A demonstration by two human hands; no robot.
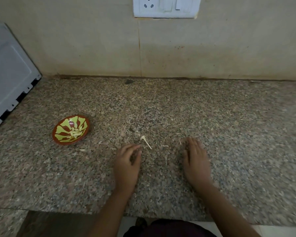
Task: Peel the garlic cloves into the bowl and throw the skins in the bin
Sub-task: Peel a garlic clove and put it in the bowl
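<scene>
A small brown bowl [70, 130] with yellow-green markings sits on the granite counter [161, 108] at the left, holding several pale peeled garlic cloves [76, 132]. A thin garlic stem and skin scrap [146, 141] lies just beyond my hands, with smaller skin bits [166, 159] between them. My left hand [126, 165] rests near the counter's front, fingers curled loosely with fingertips close to the stem scrap, holding nothing. My right hand [196, 162] lies flat, palm down, fingers together on the counter. No bin is in view.
A white appliance [9, 74] stands at the far left against the beige wall. A white socket and switch plate [167, 6] is on the wall above. The counter's front edge runs just under my forearms, with floor below.
</scene>
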